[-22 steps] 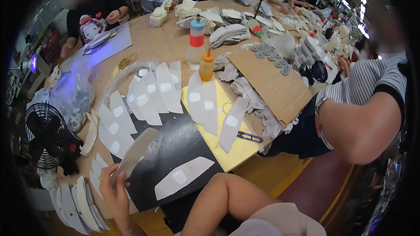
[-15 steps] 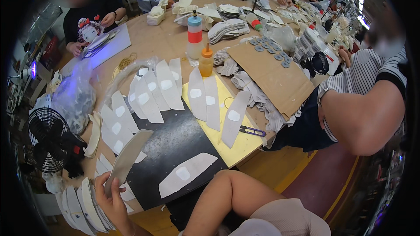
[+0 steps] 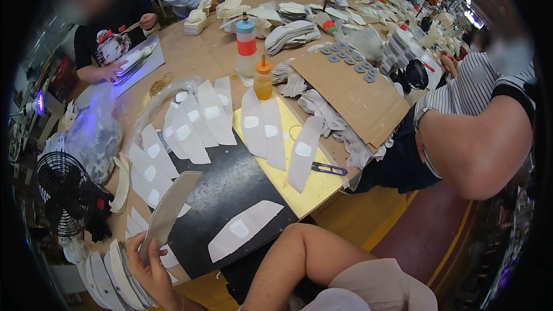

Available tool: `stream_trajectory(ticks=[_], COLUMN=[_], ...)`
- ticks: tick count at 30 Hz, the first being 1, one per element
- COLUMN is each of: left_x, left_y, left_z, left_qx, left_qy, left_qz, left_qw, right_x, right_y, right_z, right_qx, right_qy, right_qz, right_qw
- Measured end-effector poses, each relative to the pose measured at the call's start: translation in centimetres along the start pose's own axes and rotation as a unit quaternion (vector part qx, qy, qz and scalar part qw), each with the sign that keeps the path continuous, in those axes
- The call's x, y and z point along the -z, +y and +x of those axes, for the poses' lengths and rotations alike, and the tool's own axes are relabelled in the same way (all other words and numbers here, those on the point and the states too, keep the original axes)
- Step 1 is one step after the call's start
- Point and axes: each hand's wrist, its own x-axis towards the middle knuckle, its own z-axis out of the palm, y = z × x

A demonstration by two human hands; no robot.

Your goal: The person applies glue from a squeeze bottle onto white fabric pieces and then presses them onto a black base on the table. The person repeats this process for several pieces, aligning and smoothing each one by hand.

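Note:
My left hand (image 3: 151,267), at the lower left, pinches the lower end of a curved beige fabric piece (image 3: 171,207) between thumb and fingers. The piece stands tilted over the left edge of a black mat (image 3: 222,181). On the mat's near part lies a pale fabric piece with a white patch (image 3: 246,230). Similar patched pieces (image 3: 199,120) fan out along the mat's far and left sides. Others lie on a yellow sheet (image 3: 314,197), beside purple-handled thread snips (image 3: 329,169). My right hand is out of sight.
A bent bare limb (image 3: 288,259) crosses the near edge. Stacked pieces (image 3: 112,276) sit below my left hand, with a black fan (image 3: 60,190) farther left. A blue-capped bottle (image 3: 246,46) and orange bottle (image 3: 263,80) stand beyond the mat. Cardboard (image 3: 351,95) lies right; co-workers surround the table.
The view has shifted slightly, so the table things sit a little farther left. My left hand keeps its hold on the piece. The co-worker at far left has moved their hands.

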Motion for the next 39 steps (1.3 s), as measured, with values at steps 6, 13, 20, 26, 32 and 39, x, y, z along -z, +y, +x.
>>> stream_trajectory(ticks=[6, 13, 20, 26, 32, 39], left_x=[0.3, 0.9, 1.4, 1.3, 1.7, 1.6], left_y=[-0.4, -0.4, -0.6, -0.5, -0.7, -0.8], left_z=[-0.1, -0.3, -0.5, -0.6, -0.9, -1.1], left_qx=[-0.036, -0.040, -0.039, -0.039, -0.046, -0.044], left_qy=[0.006, 0.025, 0.021, 0.033, 0.027, 0.051], left_qz=[0.002, 0.003, 0.000, -0.009, -0.007, -0.011], left_qw=[0.999, 0.999, 0.999, 0.999, 0.999, 0.998], right_x=[-0.1, -0.3, -0.5, -0.6, -0.8, -0.9], right_y=[-0.1, 0.0, 0.2, 0.6, 0.9, 0.3], right_z=[0.0, 0.0, 0.1, 0.3, 0.6, 0.4], right_qx=[0.009, 0.014, 0.015, 0.010, 0.001, -0.017], right_qy=[0.001, -0.001, -0.006, -0.007, -0.013, -0.018], right_qz=[-0.001, 0.003, 0.006, 0.010, 0.014, 0.015], right_qw=[1.000, 1.000, 1.000, 1.000, 1.000, 1.000])
